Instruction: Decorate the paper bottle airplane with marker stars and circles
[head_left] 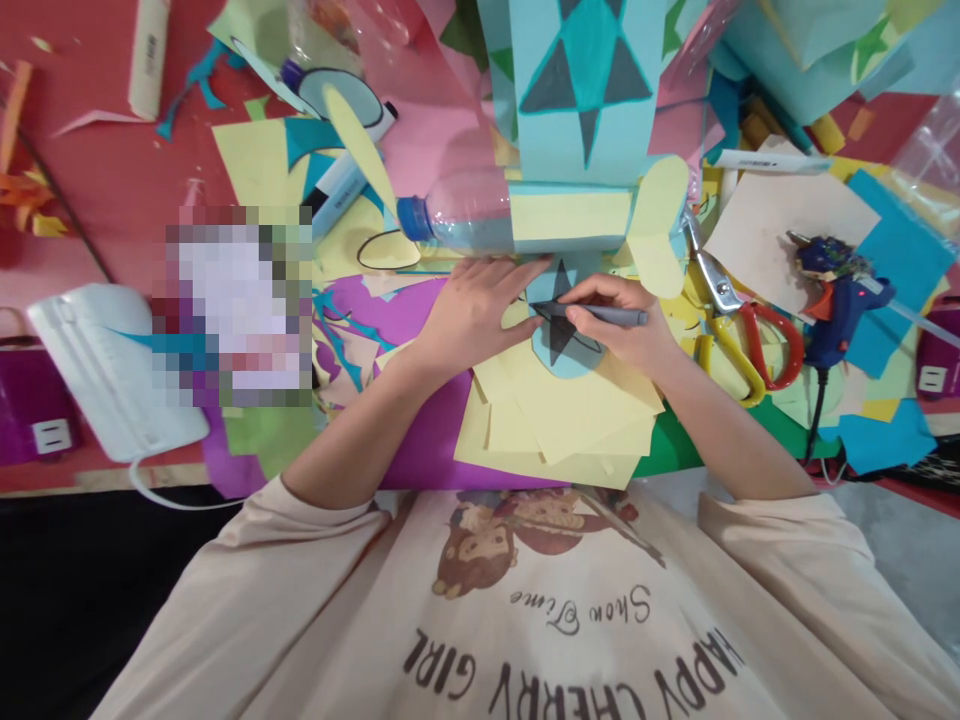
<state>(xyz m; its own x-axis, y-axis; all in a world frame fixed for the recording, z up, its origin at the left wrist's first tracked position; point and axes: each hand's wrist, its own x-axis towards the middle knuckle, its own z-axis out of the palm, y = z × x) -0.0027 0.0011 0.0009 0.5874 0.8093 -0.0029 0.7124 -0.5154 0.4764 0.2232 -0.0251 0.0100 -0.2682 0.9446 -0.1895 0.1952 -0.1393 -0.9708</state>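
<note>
Paper scraps litter the red tabletop. Near its front edge, around midway along, a blue paper piece with a dark star overlaps yellow sheets. From here, the right hand's fingers pinch a gray marker over the star; the left hand's fingers lie slightly spread, thumb touching the blue piece.

Soft, even light here, left hand and right hand both clear, with glints off the plastic bottle and the scissors! Over at left a blocky mosaic blots out a patch, while wide-angle stretch drags the near sleeves outward.
</note>
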